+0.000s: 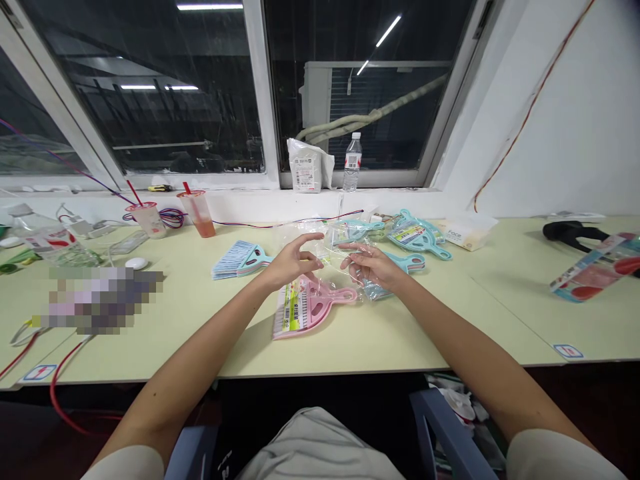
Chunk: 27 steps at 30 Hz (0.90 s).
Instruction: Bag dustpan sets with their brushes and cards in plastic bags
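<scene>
My left hand [296,265] is raised above the table with its index finger stretched and its fingers apart, close to a clear plastic bag [331,253]. Across from it, my right hand [374,267] has bent fingers on the bag's thin film. Below the hands lies a pink dustpan and brush set [320,308] with a yellow-green label. A blue dustpan and brush set [241,260] rests left of my left hand, its handle end partly hidden. Behind my right hand are more light-blue sets [417,235], several in clear wrapping. The film's exact outline is hard to make out.
Drink cups [199,213] with red straws stand at the back left, near a large plastic bottle [45,233]. A tissue pack [467,230] lies at the back right, and a patterned clear package [595,267] farther right. A water bottle [353,163] stands on the windowsill.
</scene>
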### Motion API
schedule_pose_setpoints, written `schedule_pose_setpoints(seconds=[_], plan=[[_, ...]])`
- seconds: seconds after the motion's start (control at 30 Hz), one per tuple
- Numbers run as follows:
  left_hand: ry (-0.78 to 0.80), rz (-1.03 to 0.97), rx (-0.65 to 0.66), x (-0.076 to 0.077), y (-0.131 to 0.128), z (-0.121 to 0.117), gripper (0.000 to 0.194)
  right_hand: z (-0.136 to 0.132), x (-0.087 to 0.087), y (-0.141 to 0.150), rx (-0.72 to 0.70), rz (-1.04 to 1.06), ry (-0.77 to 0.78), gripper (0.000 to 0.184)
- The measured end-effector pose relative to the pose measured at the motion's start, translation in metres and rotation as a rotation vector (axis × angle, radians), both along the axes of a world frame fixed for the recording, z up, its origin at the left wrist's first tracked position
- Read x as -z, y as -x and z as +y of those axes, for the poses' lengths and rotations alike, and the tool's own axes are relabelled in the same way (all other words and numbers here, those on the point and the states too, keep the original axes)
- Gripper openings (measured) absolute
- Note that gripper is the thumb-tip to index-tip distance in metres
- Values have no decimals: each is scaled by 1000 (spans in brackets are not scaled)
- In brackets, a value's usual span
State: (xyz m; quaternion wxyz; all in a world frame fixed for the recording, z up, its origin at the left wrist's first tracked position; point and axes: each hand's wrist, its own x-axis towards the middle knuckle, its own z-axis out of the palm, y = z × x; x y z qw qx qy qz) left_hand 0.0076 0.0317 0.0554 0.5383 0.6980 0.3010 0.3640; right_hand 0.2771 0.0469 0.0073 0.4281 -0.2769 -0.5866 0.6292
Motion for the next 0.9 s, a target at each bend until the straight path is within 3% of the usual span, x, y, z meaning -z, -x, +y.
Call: schedule_pose_setpoints(seconds=[0.3, 0.5, 0.77, 0.9], plan=[[-34, -14, -58, 0, -3, -5, 96, -2, -6, 2, 44, 20, 35, 47], [-97, -17, -109, 3, -2, -1, 95, -5, -10, 1, 8, 0, 66, 52], [-69, 22, -28, 4, 6, 4, 109, -1, -8, 1, 221, 24, 43, 41], [-142, 8, -34, 3, 6, 4, 105, -1, -9, 2, 234, 32, 78, 41]])
